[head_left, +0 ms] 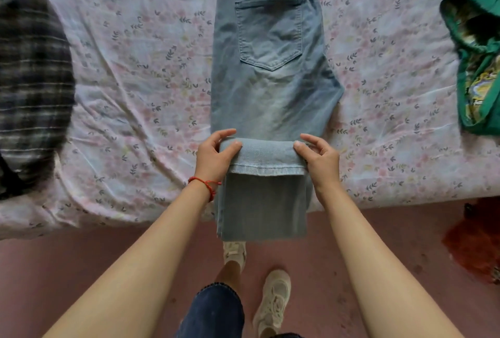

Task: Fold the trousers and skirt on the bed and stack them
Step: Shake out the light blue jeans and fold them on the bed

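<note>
We see our left hand [213, 159] and right hand [319, 160] each pinching closed a grip on the jeans [266, 67] cuff fold; no readable writing.

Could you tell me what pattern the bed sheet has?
Pale pink floral sheet, clearest in the head view.

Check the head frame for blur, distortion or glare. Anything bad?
Head view: jeans and both hands, left and right, are sharp; the plaid garment at the left edge is smeared; wide-angle bowing curves the bed edge; lighting is soft and even, no glare, only faint shadows.
</note>
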`<control>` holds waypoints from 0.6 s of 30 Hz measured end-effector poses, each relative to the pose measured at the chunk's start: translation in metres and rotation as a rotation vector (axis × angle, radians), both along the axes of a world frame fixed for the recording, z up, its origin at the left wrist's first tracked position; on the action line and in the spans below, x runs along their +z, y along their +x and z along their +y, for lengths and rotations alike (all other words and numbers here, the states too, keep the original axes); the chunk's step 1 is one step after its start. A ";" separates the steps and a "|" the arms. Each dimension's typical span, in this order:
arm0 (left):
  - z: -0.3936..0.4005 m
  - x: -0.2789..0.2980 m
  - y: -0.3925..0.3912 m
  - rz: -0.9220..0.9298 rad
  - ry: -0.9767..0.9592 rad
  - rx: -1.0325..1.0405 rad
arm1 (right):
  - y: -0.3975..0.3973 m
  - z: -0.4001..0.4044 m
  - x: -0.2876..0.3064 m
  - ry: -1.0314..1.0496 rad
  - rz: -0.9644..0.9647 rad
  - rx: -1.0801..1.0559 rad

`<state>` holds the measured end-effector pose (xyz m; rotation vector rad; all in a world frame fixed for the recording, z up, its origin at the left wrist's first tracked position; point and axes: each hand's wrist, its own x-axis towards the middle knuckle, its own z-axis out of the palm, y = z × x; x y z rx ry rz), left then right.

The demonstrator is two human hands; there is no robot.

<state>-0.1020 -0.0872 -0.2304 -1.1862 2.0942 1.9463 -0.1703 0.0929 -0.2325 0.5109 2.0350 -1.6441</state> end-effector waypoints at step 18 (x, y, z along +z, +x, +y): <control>-0.007 -0.052 -0.017 -0.028 -0.779 -0.728 | 0.001 -0.019 -0.057 0.699 0.639 0.605</control>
